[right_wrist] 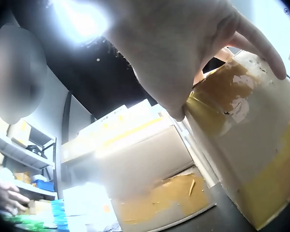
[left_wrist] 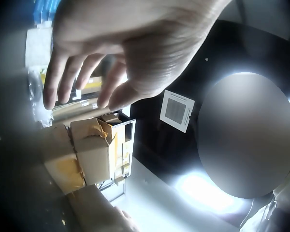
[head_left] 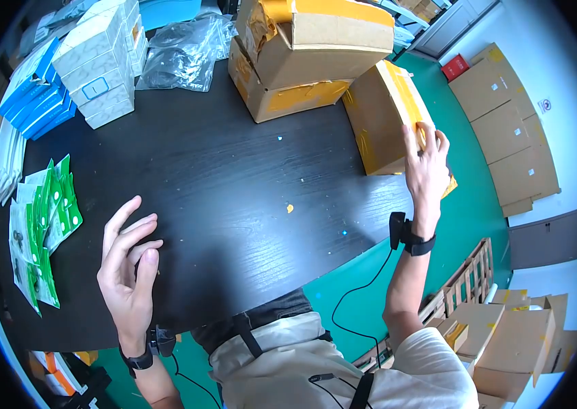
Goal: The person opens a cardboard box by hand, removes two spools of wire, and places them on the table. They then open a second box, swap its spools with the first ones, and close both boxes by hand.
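Observation:
My right hand (head_left: pixel 427 176) is at the near end of a taped cardboard box (head_left: pixel 380 123) on the table's right side. In the right wrist view, the thumb lies at one edge of this box (right_wrist: pixel 251 130) and a finger bends over another side, gripping it. My left hand (head_left: pixel 128 279) hovers over the table's near left part, fingers loosely bent and holding nothing. Green-and-white packets (head_left: pixel 46 225) lie to its left. In the left wrist view, the left hand (left_wrist: pixel 116 53) shows nothing between thumb and fingers.
Two stacked cardboard boxes (head_left: pixel 295 102) stand at the back, beside the gripped box. Clear plastic bags (head_left: pixel 186 54), white marbled boxes (head_left: pixel 97 75) and blue boxes (head_left: pixel 39 102) line the back left. A yellow scrap (head_left: pixel 290 208) lies on the dark table (head_left: pixel 234 163). Flattened cartons (head_left: pixel 507 129) lean on the wall.

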Motion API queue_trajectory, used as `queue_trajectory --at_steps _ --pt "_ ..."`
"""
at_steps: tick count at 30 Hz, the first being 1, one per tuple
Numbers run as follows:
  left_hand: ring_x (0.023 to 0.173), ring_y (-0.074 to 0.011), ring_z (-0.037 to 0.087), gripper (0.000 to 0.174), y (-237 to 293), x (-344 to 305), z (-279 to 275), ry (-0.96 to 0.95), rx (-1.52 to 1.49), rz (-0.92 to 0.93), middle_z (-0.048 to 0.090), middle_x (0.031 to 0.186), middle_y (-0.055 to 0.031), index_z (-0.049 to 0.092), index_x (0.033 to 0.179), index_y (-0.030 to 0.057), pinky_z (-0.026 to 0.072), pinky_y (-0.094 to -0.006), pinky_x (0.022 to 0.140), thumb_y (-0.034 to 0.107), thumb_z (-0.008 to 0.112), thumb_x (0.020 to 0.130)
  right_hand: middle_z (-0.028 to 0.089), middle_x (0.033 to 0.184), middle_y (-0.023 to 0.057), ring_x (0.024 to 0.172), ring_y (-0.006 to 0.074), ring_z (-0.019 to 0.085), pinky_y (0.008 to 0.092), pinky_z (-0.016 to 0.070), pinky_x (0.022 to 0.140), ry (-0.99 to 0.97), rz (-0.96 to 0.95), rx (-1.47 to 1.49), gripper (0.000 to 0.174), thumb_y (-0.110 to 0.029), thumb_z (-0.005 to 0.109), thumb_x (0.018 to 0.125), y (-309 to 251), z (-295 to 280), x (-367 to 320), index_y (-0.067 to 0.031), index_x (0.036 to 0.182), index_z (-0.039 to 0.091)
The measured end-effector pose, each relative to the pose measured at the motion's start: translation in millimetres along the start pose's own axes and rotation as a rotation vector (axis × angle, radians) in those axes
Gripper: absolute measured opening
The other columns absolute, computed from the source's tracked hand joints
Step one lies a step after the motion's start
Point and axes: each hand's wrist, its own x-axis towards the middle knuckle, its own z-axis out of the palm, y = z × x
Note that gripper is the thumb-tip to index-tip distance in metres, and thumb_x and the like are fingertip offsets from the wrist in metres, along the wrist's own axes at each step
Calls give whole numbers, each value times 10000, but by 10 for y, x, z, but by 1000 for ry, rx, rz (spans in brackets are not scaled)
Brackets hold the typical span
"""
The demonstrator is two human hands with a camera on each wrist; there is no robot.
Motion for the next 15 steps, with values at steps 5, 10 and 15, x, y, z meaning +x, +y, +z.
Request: queue_trajectory --at_steps 5,10,15 --pt "1251 -281 675 252 -25 4 23 -16 -17 0 541 1514 -243 710 1229 -65 608 -362 969 -9 639 993 534 1465 197 1200 411 686 487 624 910 47 -200 -83 490 -580 501 1083 98 350 359 -261 1448 577" --pt "1245 -297 676 246 -30 -13 6 -33 12 16 571 1491 -240 728 1213 -37 627 -397 934 64 604 1025 512 1471 236 1268 433 640 515 612 930 -68 -123 -14 496 -582 450 1099 -240 326 636 -272 1473 547" --pt "1226 -280 680 219 -23 -43 11 -41 -5 7 586 1468 -232 726 1196 -46 614 -376 942 26 618 1019 480 1507 234 1353 460 578 537 569 1016 -71 -88 50 483 -563 392 1119 -390 619 1025 -293 1497 526"
